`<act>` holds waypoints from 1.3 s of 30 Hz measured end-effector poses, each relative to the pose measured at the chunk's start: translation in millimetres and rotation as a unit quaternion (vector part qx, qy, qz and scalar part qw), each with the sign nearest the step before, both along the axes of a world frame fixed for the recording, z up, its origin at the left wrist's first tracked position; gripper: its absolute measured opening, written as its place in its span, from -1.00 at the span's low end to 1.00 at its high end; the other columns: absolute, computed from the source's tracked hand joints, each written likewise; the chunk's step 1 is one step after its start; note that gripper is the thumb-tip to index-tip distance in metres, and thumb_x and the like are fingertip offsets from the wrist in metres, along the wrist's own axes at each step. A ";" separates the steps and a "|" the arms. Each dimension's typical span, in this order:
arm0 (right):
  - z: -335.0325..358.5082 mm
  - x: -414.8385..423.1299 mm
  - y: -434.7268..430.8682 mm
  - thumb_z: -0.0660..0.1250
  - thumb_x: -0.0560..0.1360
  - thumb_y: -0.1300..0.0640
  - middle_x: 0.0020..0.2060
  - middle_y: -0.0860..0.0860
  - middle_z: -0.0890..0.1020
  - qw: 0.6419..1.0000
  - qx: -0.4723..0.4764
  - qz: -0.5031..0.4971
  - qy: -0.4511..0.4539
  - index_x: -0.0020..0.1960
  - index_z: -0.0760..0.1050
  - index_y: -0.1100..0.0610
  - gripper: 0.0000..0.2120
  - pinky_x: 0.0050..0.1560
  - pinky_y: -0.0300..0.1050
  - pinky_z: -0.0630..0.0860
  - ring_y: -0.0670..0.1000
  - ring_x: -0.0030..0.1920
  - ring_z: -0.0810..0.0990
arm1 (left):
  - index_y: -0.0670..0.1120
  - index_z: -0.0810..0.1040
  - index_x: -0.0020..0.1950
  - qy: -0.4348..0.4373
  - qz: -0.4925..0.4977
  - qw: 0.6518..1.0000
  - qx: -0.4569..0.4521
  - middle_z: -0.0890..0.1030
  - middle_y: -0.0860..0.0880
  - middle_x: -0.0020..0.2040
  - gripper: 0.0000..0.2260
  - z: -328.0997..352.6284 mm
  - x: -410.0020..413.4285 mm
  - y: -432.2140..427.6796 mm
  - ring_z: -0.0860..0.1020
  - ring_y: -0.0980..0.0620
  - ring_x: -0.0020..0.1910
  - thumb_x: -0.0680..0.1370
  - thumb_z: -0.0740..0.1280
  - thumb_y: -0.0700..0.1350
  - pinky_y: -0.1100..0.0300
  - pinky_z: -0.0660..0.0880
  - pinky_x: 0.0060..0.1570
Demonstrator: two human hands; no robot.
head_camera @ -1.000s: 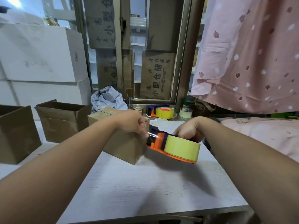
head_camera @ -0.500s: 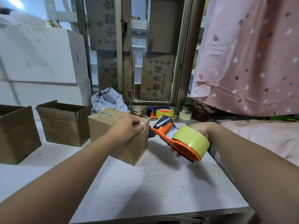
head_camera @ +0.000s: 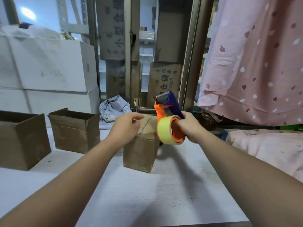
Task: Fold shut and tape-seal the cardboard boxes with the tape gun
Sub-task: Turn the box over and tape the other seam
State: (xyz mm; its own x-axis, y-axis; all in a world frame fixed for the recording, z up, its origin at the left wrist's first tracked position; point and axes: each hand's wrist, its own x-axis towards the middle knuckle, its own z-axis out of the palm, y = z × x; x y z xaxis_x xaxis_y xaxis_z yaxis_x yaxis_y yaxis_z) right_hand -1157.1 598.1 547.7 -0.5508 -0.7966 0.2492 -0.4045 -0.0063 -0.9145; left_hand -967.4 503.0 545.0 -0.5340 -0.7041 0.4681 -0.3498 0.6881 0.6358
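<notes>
Table (head_camera: 147,202) surface carries the closed cardboard box (head_camera: 139,154) at your 12 o'clock, flaps folded down. Your left hand (head_camera: 125,127) sits over its top at the box's 10 o'clock, fingers loosely curled and holding nothing. Your right hand (head_camera: 190,126) grips the tape gun (head_camera: 161,112) at its 2 o'clock, nose tilted upward. Farther off at 9 o'clock stand one open box (head_camera: 73,130) and a second open box (head_camera: 21,140).

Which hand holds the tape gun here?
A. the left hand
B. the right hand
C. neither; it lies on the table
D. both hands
B: the right hand grips the tape gun, held up beside the closed box, while the left hand is at the box top.
</notes>
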 end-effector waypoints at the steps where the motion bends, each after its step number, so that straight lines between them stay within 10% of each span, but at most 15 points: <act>1: 1.2 5.0 -3.6 0.25 0.47 0.35 -0.30 -0.06 0.62 0.999 -0.011 -0.019 0.041 -0.08 0.58 0.05 -0.75 -0.20 -0.22 0.48 -0.02 -0.20 0.57 | 0.00 0.57 0.14 0.086 0.012 0.996 0.027 0.58 0.09 0.03 -0.81 3.5 -2.5 8.2 0.53 0.12 0.01 0.58 0.24 -0.12 0.26 0.42 -0.04; 7: 5.9 33.6 -24.7 0.28 0.44 0.27 0.15 0.00 0.57 0.972 -0.060 -0.164 0.154 0.34 0.43 -0.08 -0.49 0.15 -0.10 0.45 0.05 0.15 0.52 | -0.06 0.41 0.19 0.204 0.021 0.955 0.214 0.53 0.06 -0.05 -0.50 17.4 -27.4 37.5 0.53 0.08 -0.03 0.40 0.44 0.17 0.21 0.42 -0.05; 17: -3.7 60.4 -22.6 0.31 0.38 0.26 0.12 0.00 0.39 0.947 -0.107 -0.180 0.244 0.44 0.31 -0.03 -0.35 0.21 -0.02 0.40 0.06 0.18 0.37 | -0.06 0.53 -0.21 0.334 0.026 0.878 0.342 0.62 -0.06 -0.24 -0.77 3.3 -40.1 20.7 0.55 -0.09 -0.18 0.25 0.30 0.04 -0.11 0.52 0.07; 25: -1.9 65.5 -20.4 0.35 0.31 0.29 0.13 0.05 0.42 0.919 -0.108 -0.177 0.336 0.39 0.36 0.05 -0.34 0.20 0.02 0.36 0.09 0.15 0.36 | -0.13 0.41 -0.15 0.444 -0.005 0.762 0.470 0.49 -0.08 -0.27 -0.83 10.4 -27.8 17.1 0.50 0.05 -0.35 0.57 0.13 -0.33 0.29 0.48 -0.33; 32: -6.8 65.9 -18.0 0.40 0.29 0.27 0.14 0.06 0.42 0.914 -0.101 -0.166 0.356 0.35 0.38 0.07 -0.36 0.17 0.04 0.40 0.08 0.15 0.36 | -0.12 0.51 -0.17 0.362 0.027 0.861 0.356 0.50 -0.05 -0.28 -0.84 2.5 -13.2 3.2 0.48 0.08 -0.36 0.57 0.22 -0.28 0.30 0.44 -0.33; 39: -2.9 63.4 -18.6 0.30 0.37 0.35 0.21 0.09 0.40 0.908 -0.067 -0.137 0.391 0.38 0.35 0.05 -0.40 0.19 -0.02 0.37 0.11 0.21 0.32 | -0.11 0.53 -0.23 0.363 0.031 0.845 0.391 0.50 -0.03 -0.31 -0.84 4.0 0.4 0.1 0.37 0.10 -0.39 0.52 0.27 -0.27 0.28 0.31 -0.35</act>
State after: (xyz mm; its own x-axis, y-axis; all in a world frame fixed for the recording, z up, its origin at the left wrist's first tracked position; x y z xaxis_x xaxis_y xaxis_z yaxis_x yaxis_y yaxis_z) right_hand -1093.7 579.5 544.9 -0.3371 -0.5911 0.7328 -0.9325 0.1024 -0.3464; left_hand -967.1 503.1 549.0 -0.2560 -0.9661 0.0345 0.3082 -0.0477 0.9501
